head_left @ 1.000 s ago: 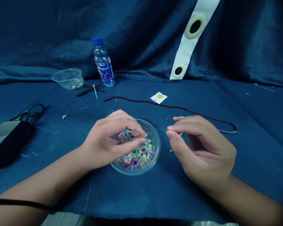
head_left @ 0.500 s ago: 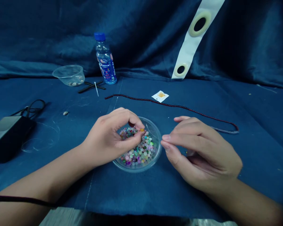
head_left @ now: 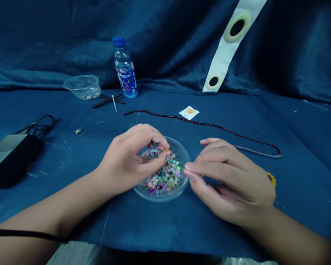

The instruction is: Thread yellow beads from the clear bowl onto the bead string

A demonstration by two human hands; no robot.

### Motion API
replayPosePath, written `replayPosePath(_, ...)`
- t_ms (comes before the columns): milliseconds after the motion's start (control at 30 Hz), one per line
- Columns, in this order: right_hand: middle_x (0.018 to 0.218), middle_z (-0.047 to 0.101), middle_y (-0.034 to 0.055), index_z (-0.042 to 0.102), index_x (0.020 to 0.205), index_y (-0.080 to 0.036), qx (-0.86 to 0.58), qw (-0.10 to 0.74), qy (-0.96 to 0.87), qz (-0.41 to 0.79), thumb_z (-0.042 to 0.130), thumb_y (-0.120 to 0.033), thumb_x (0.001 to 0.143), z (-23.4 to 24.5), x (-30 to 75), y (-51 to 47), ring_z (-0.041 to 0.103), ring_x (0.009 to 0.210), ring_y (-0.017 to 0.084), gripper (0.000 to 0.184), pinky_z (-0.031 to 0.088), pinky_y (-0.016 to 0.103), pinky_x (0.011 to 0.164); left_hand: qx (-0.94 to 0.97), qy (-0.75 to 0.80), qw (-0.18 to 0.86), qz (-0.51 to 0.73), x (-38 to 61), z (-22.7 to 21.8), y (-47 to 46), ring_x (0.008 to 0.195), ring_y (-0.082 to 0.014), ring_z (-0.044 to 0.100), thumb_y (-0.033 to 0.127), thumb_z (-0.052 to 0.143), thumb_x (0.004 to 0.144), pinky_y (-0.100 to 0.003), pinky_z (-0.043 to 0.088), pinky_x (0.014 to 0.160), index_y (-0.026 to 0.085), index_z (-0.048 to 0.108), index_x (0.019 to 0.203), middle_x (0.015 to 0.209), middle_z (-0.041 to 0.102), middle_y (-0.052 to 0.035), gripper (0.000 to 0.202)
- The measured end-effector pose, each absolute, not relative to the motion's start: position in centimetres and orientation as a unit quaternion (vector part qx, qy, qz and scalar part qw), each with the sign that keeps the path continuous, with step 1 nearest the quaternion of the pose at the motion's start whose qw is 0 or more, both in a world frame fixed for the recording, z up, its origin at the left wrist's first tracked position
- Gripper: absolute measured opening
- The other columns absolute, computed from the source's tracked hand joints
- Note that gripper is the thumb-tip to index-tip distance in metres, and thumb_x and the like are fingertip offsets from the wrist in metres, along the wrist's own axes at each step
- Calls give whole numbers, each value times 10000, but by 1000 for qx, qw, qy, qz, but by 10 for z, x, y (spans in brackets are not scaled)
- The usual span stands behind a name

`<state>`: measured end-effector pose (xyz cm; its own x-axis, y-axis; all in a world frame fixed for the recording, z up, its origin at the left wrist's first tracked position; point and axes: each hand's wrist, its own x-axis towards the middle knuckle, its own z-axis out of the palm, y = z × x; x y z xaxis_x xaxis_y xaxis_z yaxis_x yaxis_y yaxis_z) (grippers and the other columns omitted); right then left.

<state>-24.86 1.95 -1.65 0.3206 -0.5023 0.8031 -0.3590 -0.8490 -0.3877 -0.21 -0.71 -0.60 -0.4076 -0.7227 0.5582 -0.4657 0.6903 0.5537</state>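
My left hand (head_left: 132,158) is above a clear plastic bowl (head_left: 182,146), pinching a small orange bead (head_left: 167,149) between thumb and forefinger. Small round beads (head_left: 162,180) of many colours fill the bowl. To the right of the rim, my right hand (head_left: 231,176) has its thumb and forefinger pressed together on a thin, pale thread (head_left: 182,169); only a short piece of it shows, near the fingertips. Behind the right wrist, a strip of yellow beads (head_left: 272,180) peeks out, the rest of it hidden by the hand.
Behind the hands runs a long dark red beaded strand (head_left: 204,124) beside a small white packet (head_left: 189,112). Farther back are a bottle (head_left: 127,77), another clear bowl (head_left: 81,84) and crossed black sticks (head_left: 105,101). A dark box-shaped object (head_left: 13,158) with a cable lies left.
My right hand has moved slightly left, closer to the bowl and the left hand. Yellow beads now show behind the right wrist. My left hand keeps its pinch on the orange bead.
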Motion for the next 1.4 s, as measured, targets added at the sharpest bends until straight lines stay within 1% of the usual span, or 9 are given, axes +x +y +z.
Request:
replayPosePath(167,862,754,-38,787,1061,-249,-814,67,268,-511,769,-42,944,-18,-248,19,715,722,141,238,631,472,987,363,-824,409,-151,-3,-6,-7,939,-139,711,133,778,993,-319,574,868,210,735,1028,997,772,8,95)
replayPosePath(367,868,759,-36,783,1059,-247,-815,68,272,-507,760,-53,960,-19,-249,20,720,729,139,218,625,463,1000,360,-827,404,-152,-2,-6,-6,947,-121,703,110,787,978,-296,569,876,204,740,1035,1009,770,17,119)
replayPosePath(767,836,750,-38,791,1064,-268,-810,58,278,-512,758,-69,970,-18,-248,18,707,707,147,222,648,482,961,362,-827,407,-143,-2,-7,-5,929,-142,716,121,791,982,-316,581,868,212,736,1031,1001,780,15,117)
replayPosePath(1033,845,750,-29,783,1044,-217,-816,58,269,-508,786,-31,935,-18,-248,17,701,712,131,216,640,457,973,359,-828,408,-141,-2,-6,-5,942,-135,712,141,792,1001,-309,577,874,205,737,1038,1010,782,13,92)
replayPosePath(1233,847,748,-37,782,1057,-246,-815,62,272,-509,772,-45,954,-19,-248,18,703,709,138,225,641,466,980,364,-826,407,-142,-3,-7,-6,914,-140,707,139,781,1002,-314,573,865,201,740,1026,996,781,11,77)
replayPosePath(1400,856,745,-28,788,1031,-212,-812,63,273,-513,783,-27,942,-20,-248,17,700,735,129,206,628,451,1008,360,-828,406,-143,-2,-7,-6,933,-138,714,137,783,1003,-303,576,872,198,750,1043,1017,787,6,80)
